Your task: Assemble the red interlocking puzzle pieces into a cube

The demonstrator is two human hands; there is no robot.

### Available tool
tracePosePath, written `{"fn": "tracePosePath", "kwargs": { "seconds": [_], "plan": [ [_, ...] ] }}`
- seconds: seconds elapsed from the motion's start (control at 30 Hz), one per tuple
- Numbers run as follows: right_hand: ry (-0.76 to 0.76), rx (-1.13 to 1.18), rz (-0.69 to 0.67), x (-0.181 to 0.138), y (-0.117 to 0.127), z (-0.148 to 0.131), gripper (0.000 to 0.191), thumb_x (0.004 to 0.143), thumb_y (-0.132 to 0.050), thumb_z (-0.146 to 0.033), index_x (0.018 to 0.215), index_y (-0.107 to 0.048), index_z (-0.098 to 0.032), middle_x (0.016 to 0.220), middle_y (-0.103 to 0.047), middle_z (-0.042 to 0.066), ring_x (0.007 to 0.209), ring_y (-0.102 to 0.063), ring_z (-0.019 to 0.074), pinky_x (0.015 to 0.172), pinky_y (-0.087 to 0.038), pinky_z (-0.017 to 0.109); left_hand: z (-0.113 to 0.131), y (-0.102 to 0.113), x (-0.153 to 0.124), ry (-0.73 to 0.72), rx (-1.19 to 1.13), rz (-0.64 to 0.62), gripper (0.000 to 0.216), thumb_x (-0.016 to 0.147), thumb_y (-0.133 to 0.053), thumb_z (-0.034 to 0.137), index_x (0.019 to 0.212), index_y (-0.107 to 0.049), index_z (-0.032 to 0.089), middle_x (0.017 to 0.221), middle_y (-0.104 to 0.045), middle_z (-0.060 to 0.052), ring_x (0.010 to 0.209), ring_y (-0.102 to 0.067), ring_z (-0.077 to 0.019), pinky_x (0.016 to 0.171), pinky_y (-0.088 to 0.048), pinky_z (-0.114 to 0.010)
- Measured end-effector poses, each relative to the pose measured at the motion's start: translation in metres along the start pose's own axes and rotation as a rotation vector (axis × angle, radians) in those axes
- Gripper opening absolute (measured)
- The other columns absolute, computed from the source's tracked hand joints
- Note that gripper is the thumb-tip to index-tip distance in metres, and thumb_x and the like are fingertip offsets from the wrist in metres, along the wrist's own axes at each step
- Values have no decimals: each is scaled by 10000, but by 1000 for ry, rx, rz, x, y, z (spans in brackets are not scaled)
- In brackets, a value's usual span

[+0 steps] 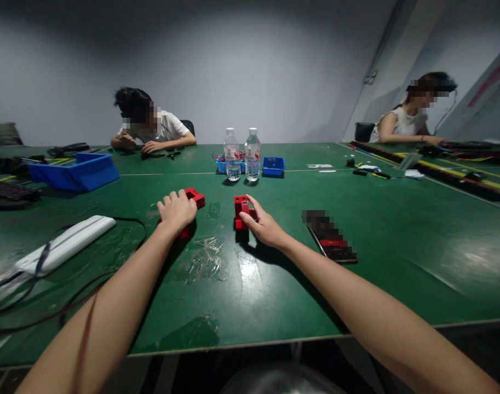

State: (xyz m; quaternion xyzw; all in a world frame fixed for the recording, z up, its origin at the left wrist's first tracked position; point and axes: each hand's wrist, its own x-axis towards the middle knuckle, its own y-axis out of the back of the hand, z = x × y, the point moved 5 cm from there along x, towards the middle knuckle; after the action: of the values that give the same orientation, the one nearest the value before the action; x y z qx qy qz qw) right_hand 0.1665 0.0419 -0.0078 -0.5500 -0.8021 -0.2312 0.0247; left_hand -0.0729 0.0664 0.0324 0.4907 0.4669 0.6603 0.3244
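Note:
My left hand (177, 210) is closed over the top of a red piece (196, 197) on the green tabletop. That piece has an open, frame-like shape at its far end, and my fingers and palm hide much of the rest. A blocky red part (240, 213) with small round holes along its top is held in my right hand (265, 223), thumb on the near side and fingers behind. Its dark shadow lies just below it. A gap of bare table separates the two red pieces. What kind of parts they are, I cannot tell.
Two water bottles (252, 156) stand in front of small blue bins (273, 166). A phone (331, 238) lies on the right. At left are a white power strip (69, 243), cables and a large blue bin (75, 172). Clear tape (206, 260) sticks to the table. Two people work beyond.

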Motion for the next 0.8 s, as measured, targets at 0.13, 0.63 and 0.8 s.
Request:
{"fn": "tracePosePath", "kwargs": {
  "seconds": [0.13, 0.63, 0.8],
  "plan": [
    [-9, -12, 1, 0, 1, -1, 733, 877, -489, -513, 1473, -199, -199, 1122, -636, 92, 964, -635, 206, 911, -473, 393, -16, -25, 9, 26, -49, -293, 616, 905, -164, 471, 1215, -556, 112, 1236, -564, -250, 1112, -540, -410, 873, -405, -511],
    [-20, -35, 7, -2, 2, -6, 731, 876, -484, -518, 1469, -218, -184, 1149, -626, 100, 948, -633, 199, 896, -470, 372, -20, -16, 13, 7, -85, -197, 391, 792, -512, 377, 1131, -589, 199, 1116, -653, -185, 1015, -605, -369, 793, -460, -458],
    [-19, -22, 11, -1, 2, -3, 729, 870, -494, -524, 1464, -230, -192, 1151, -622, 97, 961, -630, 204, 908, -465, 381, -20, 4, 9, 74, -139, 108, 446, 823, -474, 380, 1194, -512, 135, 1134, -593, -243, 1051, -555, -397, 829, -438, -522]
  ]
}}
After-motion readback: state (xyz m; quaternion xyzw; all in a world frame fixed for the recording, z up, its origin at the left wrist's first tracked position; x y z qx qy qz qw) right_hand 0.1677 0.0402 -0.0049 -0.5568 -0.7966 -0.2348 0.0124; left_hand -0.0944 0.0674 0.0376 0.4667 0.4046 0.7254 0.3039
